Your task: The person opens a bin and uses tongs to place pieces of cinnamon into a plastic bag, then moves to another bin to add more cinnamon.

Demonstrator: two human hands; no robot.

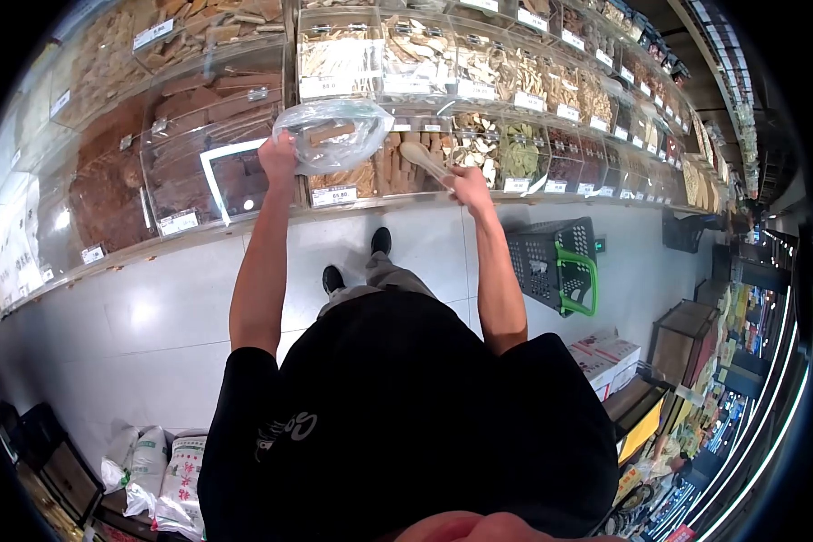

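Note:
My left hand [278, 158] is closed on the edge of a clear plastic bag [363, 119], which hangs open over the bins. Brown bark-like sticks [332, 135] show inside or through the bag. In my right hand [469, 188] is the handle of a pale plastic scoop [415, 154], its bowl pointing up and left. Under the scoop lies a clear bin of brown bark rolls [397, 172]. White dried slices [475, 149] fill the bin to its right, and dried green leaves [520, 149] the one after that.
Tiers of clear bins with price tags [334, 194] run across the front. A dark shopping basket [537, 271] with a green handle [593, 287] stands on the floor at right. White sacks [181, 479] are behind at left; cartons [605, 357] sit at right.

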